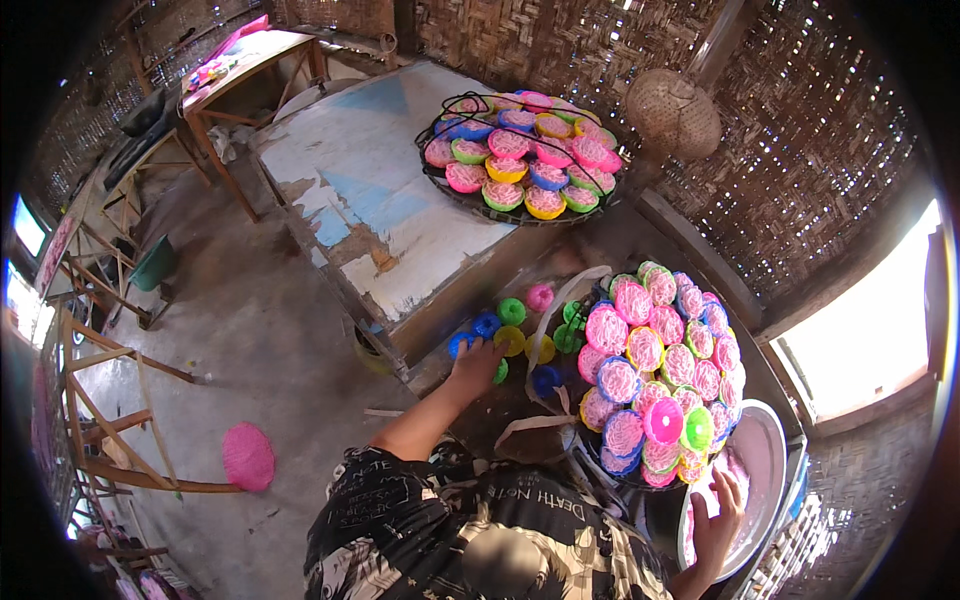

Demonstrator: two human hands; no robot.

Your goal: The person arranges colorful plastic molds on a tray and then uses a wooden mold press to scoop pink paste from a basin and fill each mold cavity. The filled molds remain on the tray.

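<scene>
My left hand (482, 366) reaches down to a group of small plastic cups on the floor. Its fingers are apart and rest against a blue cup (459, 345) and the cups beside it; their tips are partly hidden. Close by lie a yellow cup (539, 349), a green cup (512, 311) and a pink cup (540, 297). At the lower right, my right hand (722, 508) is open, fingers spread, over a white basin (768, 425) with pink-and-white stuff inside. Between my hands, a rounded heap of cups filled with pink-and-white strands (645, 348) rises beside the basin.
A low platform (350, 170) with peeling paint bears a dark round tray of more filled cups (508, 143). A woven hat (674, 113) hangs on the bamboo wall. Leftward are wooden tables (250, 55), a green bucket (153, 263) and a pink round mat (248, 456).
</scene>
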